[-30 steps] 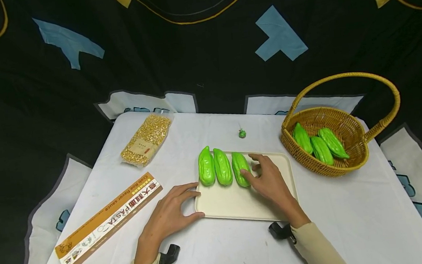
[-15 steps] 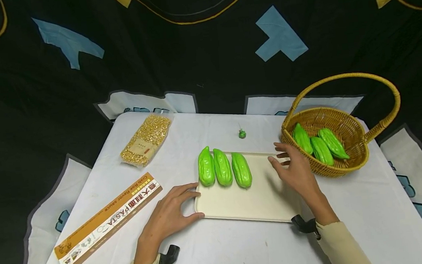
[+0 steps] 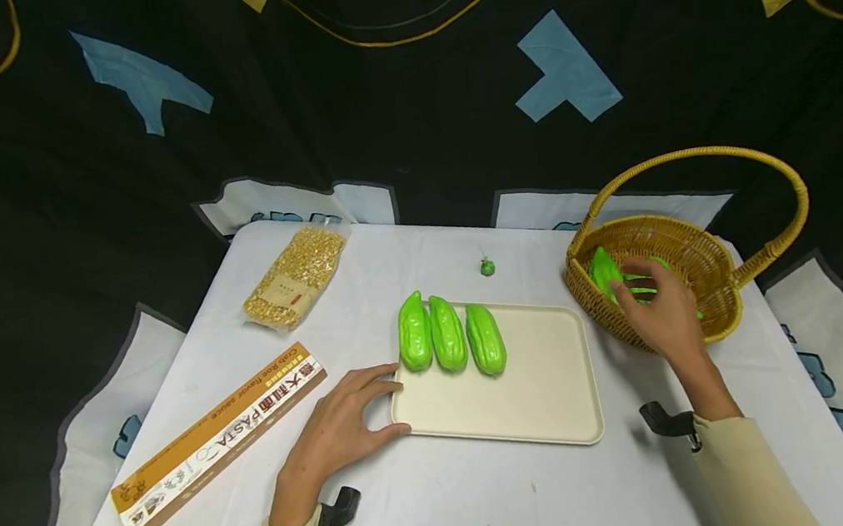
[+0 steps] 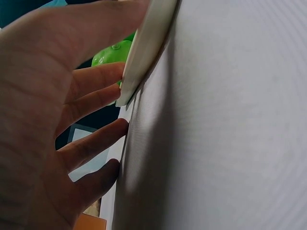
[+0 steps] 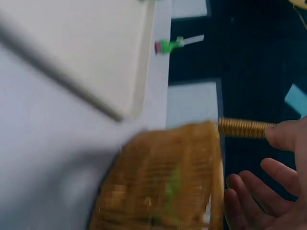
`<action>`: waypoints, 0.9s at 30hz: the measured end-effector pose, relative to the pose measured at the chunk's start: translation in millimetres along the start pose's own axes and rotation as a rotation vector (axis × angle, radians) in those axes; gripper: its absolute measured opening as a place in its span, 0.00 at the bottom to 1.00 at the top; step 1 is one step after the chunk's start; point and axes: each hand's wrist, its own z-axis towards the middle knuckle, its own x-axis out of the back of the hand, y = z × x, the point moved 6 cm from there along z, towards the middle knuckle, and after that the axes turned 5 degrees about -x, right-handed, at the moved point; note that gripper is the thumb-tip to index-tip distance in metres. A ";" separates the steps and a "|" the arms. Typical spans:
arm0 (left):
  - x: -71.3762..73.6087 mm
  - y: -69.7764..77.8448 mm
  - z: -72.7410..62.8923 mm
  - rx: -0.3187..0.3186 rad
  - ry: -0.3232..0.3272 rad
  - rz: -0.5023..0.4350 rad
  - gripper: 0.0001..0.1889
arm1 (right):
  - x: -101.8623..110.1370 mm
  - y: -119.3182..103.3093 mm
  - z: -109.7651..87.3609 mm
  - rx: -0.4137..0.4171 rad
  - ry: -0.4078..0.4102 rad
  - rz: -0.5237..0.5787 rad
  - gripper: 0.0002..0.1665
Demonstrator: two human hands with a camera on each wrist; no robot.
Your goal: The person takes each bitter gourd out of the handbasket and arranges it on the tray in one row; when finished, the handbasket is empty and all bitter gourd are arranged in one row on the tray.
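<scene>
My left hand (image 3: 337, 421) rests at the left end of a cream tray (image 3: 530, 387), thumb along its near edge and fingertips against its left side. In the left wrist view the fingers (image 4: 98, 76) are spread and fairly straight. Three bright green bitter melons, the rightmost (image 3: 485, 339) among them, lie side by side on the tray's far left part. My right hand (image 3: 662, 309) is over the wicker basket (image 3: 660, 234), fingers loosely bent with nothing between them. More bitter melons (image 3: 603, 270) lie in the basket, partly hidden by that hand.
The basket's tall handle (image 3: 690, 154) arches over its opening. A bag of yellow corn kernels (image 3: 295, 278) lies back left, and a long pasta box (image 3: 219, 439) lies slantwise at the left. A small green object (image 3: 487, 266) sits beyond the tray.
My right hand has left the third bitter melon on the tray and moved right, across the tray, to over the basket. The left hand has stayed in place.
</scene>
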 end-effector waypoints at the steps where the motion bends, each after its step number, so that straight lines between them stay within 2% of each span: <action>1: -0.1 -0.1 0.2 -0.001 -0.001 0.000 0.32 | 4.3 4.1 1.5 -0.015 0.006 -0.004 0.28; 7: -0.3 -0.4 0.8 -0.002 -0.005 0.001 0.32 | 21.4 26.8 14.0 -0.053 -0.009 -0.049 0.30; 18: -0.6 1.5 -0.5 0.017 -0.012 -0.014 0.32 | 33.7 77.2 34.6 -0.158 -0.082 -0.188 0.34; 27: 0.5 1.5 1.0 0.008 -0.014 -0.004 0.32 | 36.6 94.0 42.0 -0.197 -0.167 -0.240 0.35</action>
